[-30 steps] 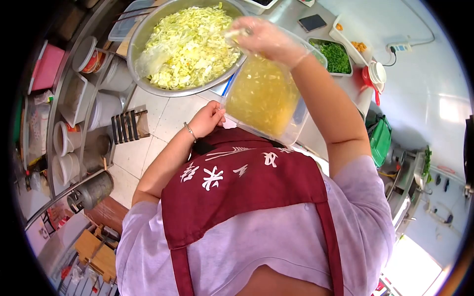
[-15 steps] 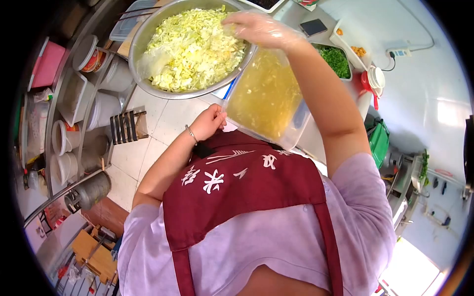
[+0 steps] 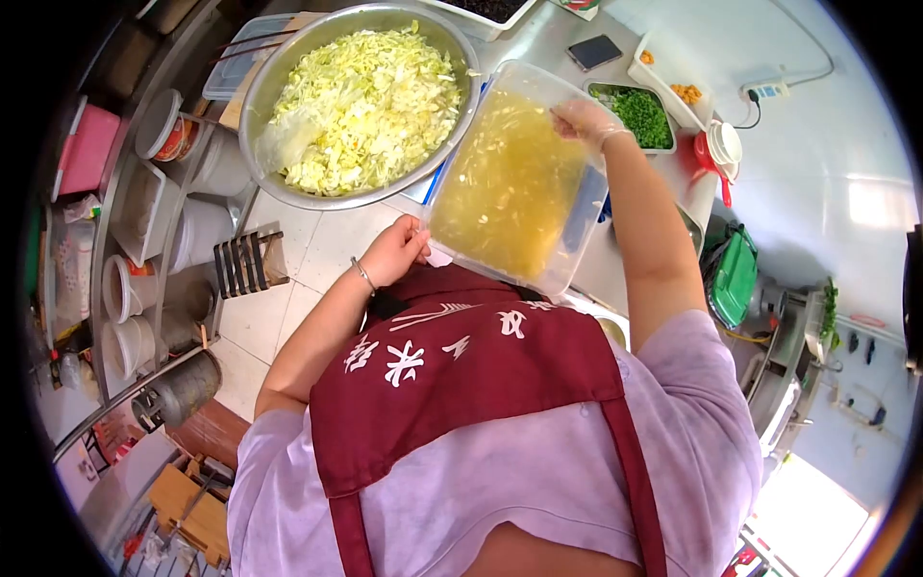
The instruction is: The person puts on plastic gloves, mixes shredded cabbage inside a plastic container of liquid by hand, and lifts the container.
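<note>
A clear plastic tub (image 3: 500, 202) of yellowish liquid with pale bits floating in it stands in front of my apron. My left hand (image 3: 396, 254), bare with a bracelet at the wrist, has its fingers curled at the tub's near left edge. Over the tub's far right part is my right hand (image 3: 584, 121), in a thin clear glove. Its fingers are bunched and point down toward the liquid; whatever is in them is hidden. Just left of the tub sits a large metal bowl (image 3: 252, 144) heaped with shredded cabbage (image 3: 370, 111), a clear plastic piece lying at its left side.
On the counter at right are a tray of chopped greens (image 3: 642, 117), a white container with orange pieces (image 3: 686, 93) and a phone (image 3: 594, 52). Shelves with white buckets (image 3: 200, 236) line the left side. A gas cylinder (image 3: 178, 389) stands below them.
My right hand has moved from the bowl's right rim across to the right, over the tub. My left hand stays at the tub's edge. The view has shifted slightly.
</note>
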`<control>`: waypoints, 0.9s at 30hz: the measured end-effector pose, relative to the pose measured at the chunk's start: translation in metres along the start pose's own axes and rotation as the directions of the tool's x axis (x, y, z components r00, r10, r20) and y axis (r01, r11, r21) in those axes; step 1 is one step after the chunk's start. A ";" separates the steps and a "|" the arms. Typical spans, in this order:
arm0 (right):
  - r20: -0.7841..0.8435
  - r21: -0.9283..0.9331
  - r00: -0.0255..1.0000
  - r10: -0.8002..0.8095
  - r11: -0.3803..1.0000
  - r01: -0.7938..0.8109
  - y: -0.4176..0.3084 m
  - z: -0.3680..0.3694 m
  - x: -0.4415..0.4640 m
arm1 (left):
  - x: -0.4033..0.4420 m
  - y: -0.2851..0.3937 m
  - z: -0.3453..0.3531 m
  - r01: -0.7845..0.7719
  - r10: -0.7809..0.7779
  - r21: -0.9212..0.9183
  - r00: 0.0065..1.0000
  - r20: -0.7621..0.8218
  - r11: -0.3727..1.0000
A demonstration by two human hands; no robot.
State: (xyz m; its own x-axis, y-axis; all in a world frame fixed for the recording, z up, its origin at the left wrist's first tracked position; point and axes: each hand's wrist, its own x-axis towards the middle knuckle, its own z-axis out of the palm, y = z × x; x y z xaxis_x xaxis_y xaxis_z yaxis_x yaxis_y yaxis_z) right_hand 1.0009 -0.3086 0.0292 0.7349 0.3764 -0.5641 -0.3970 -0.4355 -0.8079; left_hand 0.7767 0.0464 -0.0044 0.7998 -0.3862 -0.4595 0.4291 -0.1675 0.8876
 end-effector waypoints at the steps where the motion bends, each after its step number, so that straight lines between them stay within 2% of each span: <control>1: -0.047 -0.048 0.999 -0.019 0.999 0.017 0.019 -0.002 0.009 | 0.000 0.000 0.000 0.001 -0.001 0.002 1.000 -0.002 1.000; 2: -0.092 -0.097 0.995 -0.041 0.995 0.032 0.042 -0.007 0.022 | 0.000 0.000 -0.001 0.015 -0.015 0.006 1.000 0.011 1.000; 4: -0.063 -0.246 0.996 -0.071 0.968 0.053 0.092 -0.027 0.053 | 0.000 0.001 -0.001 0.030 -0.030 0.011 0.999 0.021 0.999; 5: -0.046 -0.744 0.838 -0.543 0.579 0.334 0.101 -0.024 0.051 | -0.001 0.001 -0.001 0.034 -0.034 0.004 0.999 0.023 0.999; 6: 0.098 -0.888 0.705 -0.703 0.258 0.381 0.111 -0.023 0.058 | -0.001 0.001 -0.001 0.036 -0.036 -0.004 0.999 0.024 0.999; 7: 0.237 -0.950 0.526 -0.817 -0.082 0.301 0.124 -0.023 0.067 | -0.001 0.003 -0.001 0.035 -0.035 -0.004 0.999 0.021 0.999; 9: 0.266 -0.951 0.637 -0.723 -0.306 0.050 0.139 -0.024 0.092 | -0.002 0.007 0.000 0.049 -0.049 0.035 0.999 0.010 0.998; 10: 0.268 -0.951 0.636 -0.723 -0.305 0.054 0.127 -0.010 0.087 | -0.002 0.008 0.000 0.052 -0.052 0.034 0.999 0.007 0.998; 11: -0.194 -0.911 0.765 -0.614 0.402 0.092 0.100 0.018 0.074 | -0.001 0.008 0.000 0.060 -0.060 0.030 0.998 0.011 0.998; 12: -0.335 -0.709 0.842 -0.422 0.702 0.070 0.081 0.036 0.068 | -0.002 0.008 -0.001 0.069 -0.070 0.026 0.997 0.016 0.997; 13: -0.455 -0.421 0.867 -0.204 0.907 -0.007 0.060 0.053 0.063 | -0.002 0.008 -0.001 0.076 -0.076 0.024 0.997 0.014 0.997; 15: -0.271 -0.434 0.953 -0.136 0.901 0.005 0.045 0.071 0.063 | -0.002 0.007 -0.001 0.054 -0.055 0.045 0.998 0.009 0.998; 16: -0.269 -0.432 0.954 -0.132 0.902 0.003 0.046 0.077 0.067 | -0.002 0.005 -0.001 0.059 -0.059 0.043 0.998 0.009 0.997; 17: -0.125 -0.663 0.959 -0.252 0.741 0.108 0.042 0.083 0.070 | -0.001 0.003 -0.001 0.040 -0.040 0.029 0.999 0.003 0.999; 18: 0.046 -0.829 0.943 -0.329 0.515 0.220 0.040 0.088 0.072 | 0.000 0.001 -0.001 0.019 -0.019 0.015 1.000 -0.005 1.000; 19: 0.048 -0.829 0.944 -0.328 0.514 0.221 0.040 0.095 0.072 | 0.001 -0.001 -0.001 0.020 -0.020 0.013 1.000 -0.006 1.000; 21: 0.183 -0.921 0.933 -0.309 0.279 0.273 0.043 0.111 0.068 | 0.001 -0.003 -0.001 0.003 -0.003 -0.005 1.000 -0.009 1.000; 22: 0.187 -0.920 0.933 -0.307 0.277 0.276 0.043 0.118 0.067 | 0.001 -0.004 -0.001 0.004 -0.004 -0.008 1.000 -0.011 1.000; 24: 0.348 -0.891 0.916 -0.198 0.235 0.389 0.046 0.129 0.065 | 0.002 -0.003 -0.003 -0.004 0.004 0.034 1.000 0.002 0.999; 25: 0.351 -0.890 0.916 -0.196 0.235 0.392 0.052 0.132 0.061 | 0.002 -0.004 -0.003 -0.001 0.001 0.031 1.000 0.001 1.000; 26: 0.575 -0.798 0.761 -0.301 -0.003 0.602 0.059 0.135 0.055 | 0.002 -0.005 -0.003 -0.007 0.007 0.027 1.000 -0.003 1.000; 27: 0.768 -0.632 0.546 -0.336 -0.257 0.731 0.067 0.138 0.050 | 0.002 -0.005 -0.003 -0.013 0.013 0.024 1.000 -0.005 1.000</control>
State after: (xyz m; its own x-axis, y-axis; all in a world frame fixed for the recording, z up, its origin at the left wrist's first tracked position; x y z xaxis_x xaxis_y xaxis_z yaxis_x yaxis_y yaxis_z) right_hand 0.9353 -0.2060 -0.0765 0.1125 0.9794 -0.1675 0.9868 -0.1299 -0.0970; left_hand 0.7773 0.0488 -0.0098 0.8072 -0.3837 -0.4485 0.4088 -0.1846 0.8938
